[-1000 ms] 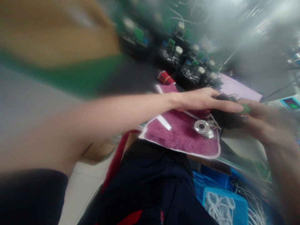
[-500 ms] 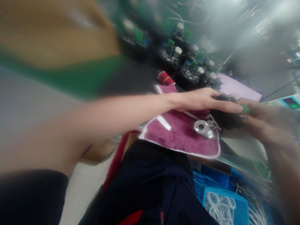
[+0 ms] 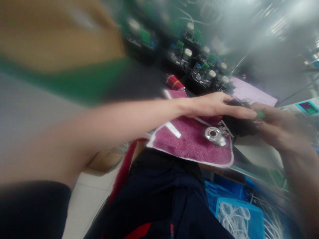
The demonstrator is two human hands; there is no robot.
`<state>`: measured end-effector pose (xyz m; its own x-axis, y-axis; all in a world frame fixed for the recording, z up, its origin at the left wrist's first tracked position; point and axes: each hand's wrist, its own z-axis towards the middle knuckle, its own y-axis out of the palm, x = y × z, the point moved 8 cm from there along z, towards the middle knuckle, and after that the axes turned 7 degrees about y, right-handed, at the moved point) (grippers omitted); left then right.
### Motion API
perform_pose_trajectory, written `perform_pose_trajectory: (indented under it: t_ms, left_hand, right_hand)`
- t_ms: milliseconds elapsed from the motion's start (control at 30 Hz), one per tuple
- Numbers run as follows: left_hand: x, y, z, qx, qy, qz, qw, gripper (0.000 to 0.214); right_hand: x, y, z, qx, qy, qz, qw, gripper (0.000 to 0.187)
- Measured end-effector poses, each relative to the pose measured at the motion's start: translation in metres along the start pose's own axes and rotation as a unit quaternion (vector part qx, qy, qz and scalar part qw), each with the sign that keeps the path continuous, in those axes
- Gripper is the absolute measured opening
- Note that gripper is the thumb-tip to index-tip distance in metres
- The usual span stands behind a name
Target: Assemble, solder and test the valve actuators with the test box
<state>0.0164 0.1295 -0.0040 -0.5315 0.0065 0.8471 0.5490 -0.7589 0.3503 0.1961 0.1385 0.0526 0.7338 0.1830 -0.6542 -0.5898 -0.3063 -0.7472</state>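
My left hand [image 3: 219, 105] is closed over the top of a black housing [image 3: 239, 125], its thumb stretched along the near side. My right hand [image 3: 274, 124] grips the same housing from the right, by a small green circuit board [image 3: 259, 114]; its fingers are partly hidden and blurred. A round silver metal fitting [image 3: 213, 133] sticks out at the housing's left end, above a purple cloth [image 3: 189, 146] with white edging. On that cloth lies a white paper strip [image 3: 173, 129].
Several black units with circuit boards [image 3: 203, 74] stand behind the cloth, beside a red wire bundle [image 3: 175, 82]. A pink sheet [image 3: 251, 91] and a device with a lit display [image 3: 308, 107] are to the right. Below sits a blue bin [image 3: 255, 219] of white tubing or cable.
The whole view has shifted very slightly. Both hands keep their hold on the black housing, with no clear movement of it.
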Motion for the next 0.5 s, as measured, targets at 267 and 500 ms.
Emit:
perform_pose_trajectory:
  t_ms: [267,500]
  left_hand:
    - [-0.001,-0.003,0.001,0.019,-0.006,0.014,1.000,0.044]
    - [-0.004,0.000,0.001,-0.014,-0.001,-0.019,1.000,0.046]
  right_hand:
    - [-0.001,0.004,-0.001,-0.044,0.009,0.030,0.999,0.029]
    - [0.015,-0.004,0.000,-0.006,0.034,0.028,0.999,0.044]
